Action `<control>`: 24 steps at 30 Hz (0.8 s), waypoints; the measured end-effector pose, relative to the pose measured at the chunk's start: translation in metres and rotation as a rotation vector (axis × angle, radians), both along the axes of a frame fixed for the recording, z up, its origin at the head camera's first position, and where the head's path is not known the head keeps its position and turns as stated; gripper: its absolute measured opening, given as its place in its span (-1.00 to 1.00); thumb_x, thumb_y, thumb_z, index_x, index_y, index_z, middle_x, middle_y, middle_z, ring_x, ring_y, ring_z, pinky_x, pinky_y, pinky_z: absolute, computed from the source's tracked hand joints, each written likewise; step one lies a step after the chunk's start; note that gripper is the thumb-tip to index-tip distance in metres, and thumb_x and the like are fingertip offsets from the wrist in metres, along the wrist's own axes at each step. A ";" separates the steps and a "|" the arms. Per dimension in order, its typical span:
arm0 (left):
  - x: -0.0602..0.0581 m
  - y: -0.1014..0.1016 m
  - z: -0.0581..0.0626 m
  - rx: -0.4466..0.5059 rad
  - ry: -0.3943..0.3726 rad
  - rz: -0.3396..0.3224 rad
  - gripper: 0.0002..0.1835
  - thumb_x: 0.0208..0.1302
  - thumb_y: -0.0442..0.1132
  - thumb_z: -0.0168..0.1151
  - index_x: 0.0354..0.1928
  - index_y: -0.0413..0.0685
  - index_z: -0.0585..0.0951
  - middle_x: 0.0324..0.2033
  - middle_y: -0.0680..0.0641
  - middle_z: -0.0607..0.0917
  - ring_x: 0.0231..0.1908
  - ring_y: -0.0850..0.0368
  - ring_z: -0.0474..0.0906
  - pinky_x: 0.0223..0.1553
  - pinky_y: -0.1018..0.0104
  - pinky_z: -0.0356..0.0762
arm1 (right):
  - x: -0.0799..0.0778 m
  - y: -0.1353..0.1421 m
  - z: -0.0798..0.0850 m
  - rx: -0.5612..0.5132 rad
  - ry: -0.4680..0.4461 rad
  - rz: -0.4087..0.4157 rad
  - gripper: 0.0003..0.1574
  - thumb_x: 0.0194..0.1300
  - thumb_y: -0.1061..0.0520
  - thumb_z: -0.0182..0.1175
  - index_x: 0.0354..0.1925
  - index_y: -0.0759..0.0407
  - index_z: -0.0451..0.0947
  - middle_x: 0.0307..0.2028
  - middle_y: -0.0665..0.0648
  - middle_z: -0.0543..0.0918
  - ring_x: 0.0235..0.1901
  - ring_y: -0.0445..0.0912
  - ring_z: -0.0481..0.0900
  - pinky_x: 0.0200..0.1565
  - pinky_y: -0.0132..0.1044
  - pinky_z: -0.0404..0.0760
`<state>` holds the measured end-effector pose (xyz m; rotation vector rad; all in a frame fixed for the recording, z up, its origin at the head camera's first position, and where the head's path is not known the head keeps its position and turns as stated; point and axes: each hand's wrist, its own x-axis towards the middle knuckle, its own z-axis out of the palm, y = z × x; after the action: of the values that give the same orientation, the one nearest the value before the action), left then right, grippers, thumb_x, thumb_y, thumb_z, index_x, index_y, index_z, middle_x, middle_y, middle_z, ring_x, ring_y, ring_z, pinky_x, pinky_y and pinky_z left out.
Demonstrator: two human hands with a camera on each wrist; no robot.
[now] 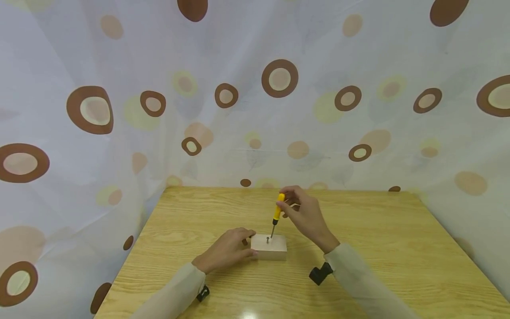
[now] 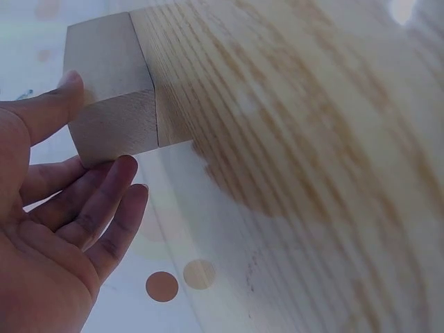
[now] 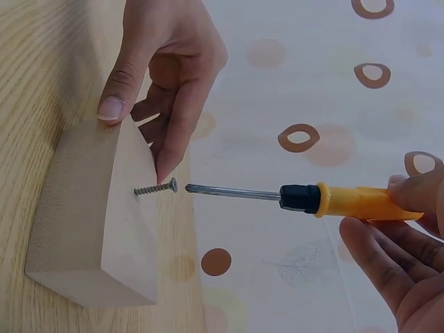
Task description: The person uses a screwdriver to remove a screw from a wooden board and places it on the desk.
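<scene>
A pale wooden block (image 1: 272, 255) lies on the table, with a screw (image 3: 156, 188) standing partly sunk in its top. My left hand (image 1: 226, 250) grips the block's left end, thumb on the near side and fingers at the far side, as the left wrist view (image 2: 76, 194) also shows. Between thumb and fingers, my right hand (image 1: 308, 216) holds a screwdriver (image 3: 347, 201) by its yellow handle. The screwdriver's metal shank points down at the screw. In the right wrist view its tip is a small gap away from the screw head.
The wood-grain table (image 1: 374, 248) extends on both sides of the block. A white sheet (image 1: 247, 115) with brown and beige circles hangs behind and at both sides. Black wrist devices (image 1: 320, 274) sit under the sleeves.
</scene>
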<state>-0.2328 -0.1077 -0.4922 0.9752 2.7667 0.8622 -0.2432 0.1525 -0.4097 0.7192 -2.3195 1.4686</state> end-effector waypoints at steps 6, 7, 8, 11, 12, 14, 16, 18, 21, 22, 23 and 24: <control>0.000 0.000 0.001 0.002 -0.007 0.007 -0.35 0.38 0.09 0.36 0.35 -0.16 0.54 0.15 -0.03 0.67 -0.04 0.17 0.63 -0.07 0.35 0.62 | 0.000 -0.005 -0.001 0.002 0.015 0.001 -0.64 0.41 0.21 0.34 0.12 0.15 0.51 -0.18 0.13 0.66 -0.27 0.11 0.71 -0.36 -0.29 0.73; 0.000 0.001 0.001 -0.001 -0.008 0.008 -0.35 0.38 0.09 0.36 0.35 -0.16 0.54 0.16 -0.03 0.66 -0.04 0.17 0.63 -0.07 0.36 0.61 | 0.000 -0.006 -0.002 0.004 0.019 0.003 -0.64 0.41 0.21 0.34 0.12 0.16 0.52 -0.18 0.13 0.66 -0.27 0.10 0.71 -0.36 -0.28 0.73; 0.000 0.001 0.001 -0.004 -0.006 0.006 -0.35 0.38 0.09 0.36 0.35 -0.16 0.54 0.16 -0.04 0.66 -0.04 0.17 0.63 -0.07 0.36 0.61 | 0.000 -0.006 -0.002 0.006 0.022 0.005 -0.64 0.41 0.21 0.34 0.12 0.16 0.52 -0.18 0.13 0.66 -0.26 0.09 0.71 -0.36 -0.26 0.74; 0.000 0.001 0.000 -0.008 -0.003 0.001 -0.35 0.38 0.08 0.36 0.35 -0.17 0.54 0.16 -0.05 0.67 -0.06 0.17 0.64 -0.08 0.36 0.62 | 0.000 -0.007 -0.004 0.018 0.025 0.006 -0.65 0.41 0.20 0.34 0.12 0.14 0.52 -0.18 0.11 0.66 -0.26 0.06 0.71 -0.36 -0.24 0.74; 0.000 0.001 0.000 -0.009 0.000 -0.002 -0.36 0.38 0.08 0.36 0.35 -0.17 0.54 0.16 -0.05 0.67 -0.06 0.16 0.64 -0.08 0.36 0.62 | 0.000 -0.007 -0.005 0.023 0.026 0.004 -0.65 0.41 0.20 0.34 0.11 0.14 0.52 -0.18 0.10 0.67 -0.26 0.03 0.71 -0.36 -0.24 0.74; 0.000 0.002 0.000 -0.014 0.004 -0.006 -0.36 0.39 0.08 0.35 0.35 -0.18 0.54 0.17 -0.06 0.67 -0.06 0.16 0.64 -0.09 0.36 0.62 | 0.001 -0.008 -0.005 0.038 0.041 0.004 -0.64 0.40 0.21 0.35 0.11 0.12 0.52 -0.18 0.07 0.67 -0.26 -0.03 0.71 -0.37 -0.24 0.74; 0.000 0.002 0.000 -0.017 0.004 -0.006 -0.35 0.39 0.08 0.35 0.35 -0.18 0.54 0.17 -0.06 0.67 -0.06 0.16 0.64 -0.08 0.36 0.62 | 0.001 -0.009 -0.004 0.053 0.070 0.013 -0.64 0.38 0.21 0.37 0.09 0.13 0.53 -0.20 0.05 0.68 -0.29 -0.06 0.71 -0.38 -0.26 0.73; 0.000 0.001 0.000 -0.016 -0.001 -0.002 -0.35 0.39 0.09 0.35 0.35 -0.18 0.54 0.17 -0.06 0.67 -0.05 0.17 0.64 -0.08 0.36 0.62 | 0.001 -0.010 -0.003 0.064 0.107 0.030 -0.65 0.37 0.19 0.38 0.07 0.17 0.54 -0.22 0.04 0.69 -0.31 -0.08 0.71 -0.39 -0.28 0.72; -0.001 0.001 0.000 -0.017 -0.005 0.006 -0.35 0.38 0.09 0.36 0.34 -0.17 0.55 0.17 -0.06 0.67 -0.05 0.18 0.63 -0.08 0.36 0.62 | 0.001 -0.012 -0.001 0.071 0.151 0.059 -0.68 0.35 0.17 0.40 0.02 0.17 0.57 -0.25 0.02 0.71 -0.35 -0.07 0.72 -0.39 -0.30 0.72; -0.001 0.001 0.000 -0.018 -0.002 0.006 -0.35 0.38 0.09 0.36 0.34 -0.17 0.55 0.17 -0.06 0.67 -0.05 0.19 0.63 -0.07 0.36 0.62 | 0.000 -0.012 -0.001 0.073 0.157 0.066 -0.70 0.35 0.17 0.39 0.01 0.17 0.59 -0.26 0.02 0.71 -0.35 -0.07 0.72 -0.38 -0.31 0.72; -0.001 0.001 0.000 -0.019 0.004 0.002 -0.35 0.38 0.09 0.36 0.34 -0.18 0.55 0.17 -0.07 0.67 -0.05 0.19 0.64 -0.07 0.35 0.62 | 0.000 -0.013 -0.001 0.077 0.161 0.070 -0.71 0.35 0.17 0.39 0.01 0.16 0.61 -0.25 0.01 0.72 -0.36 -0.08 0.71 -0.37 -0.31 0.72; -0.001 0.001 0.000 -0.023 0.010 0.000 -0.36 0.39 0.08 0.35 0.34 -0.18 0.55 0.17 -0.07 0.67 -0.06 0.19 0.64 -0.07 0.36 0.62 | 0.000 -0.013 -0.001 0.084 0.161 0.074 -0.72 0.35 0.17 0.39 0.01 0.15 0.63 -0.25 0.01 0.73 -0.36 -0.07 0.72 -0.36 -0.32 0.72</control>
<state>-0.2335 -0.1066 -0.4925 0.9785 2.7785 0.8265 -0.2433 0.1399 -0.4108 0.9198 -2.2641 1.2975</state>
